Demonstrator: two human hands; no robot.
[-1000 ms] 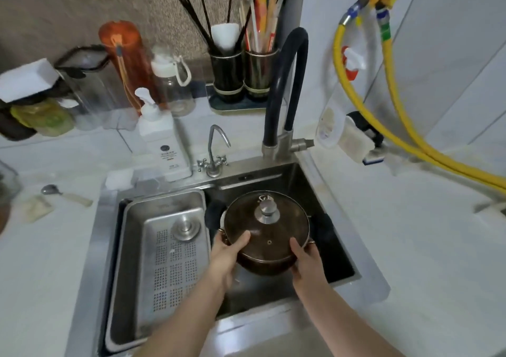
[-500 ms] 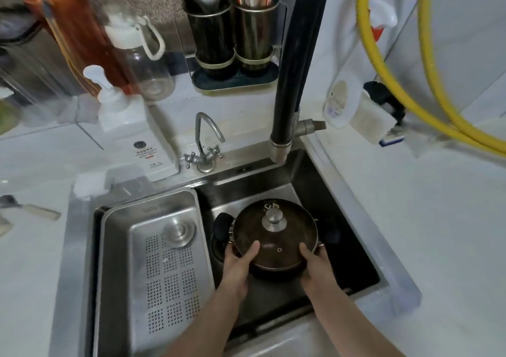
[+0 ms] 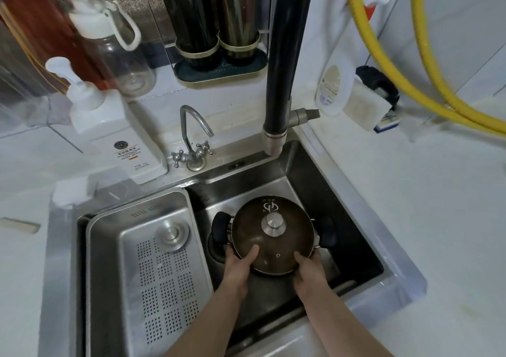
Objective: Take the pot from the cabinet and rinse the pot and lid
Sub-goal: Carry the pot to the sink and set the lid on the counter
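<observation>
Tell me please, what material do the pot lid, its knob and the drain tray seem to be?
Lid: probably brown tinted glass, smooth and glossy.
Knob: looks like brushed metal, pale grey sheen.
Drain tray: likely stainless steel, matte silver, punched with holes.

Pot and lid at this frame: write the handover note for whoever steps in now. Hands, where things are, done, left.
Left hand: grips the pot's near-left rim, thumb on the lid.
Right hand: grips the near-right rim.
Pot: lidded, held low in the sink basin, right of the perforated drain tray.
Done: pot is out of the cabinet and at the sink.
Left: no water seen running from the black faucet; lift the lid, rinse both.
</observation>
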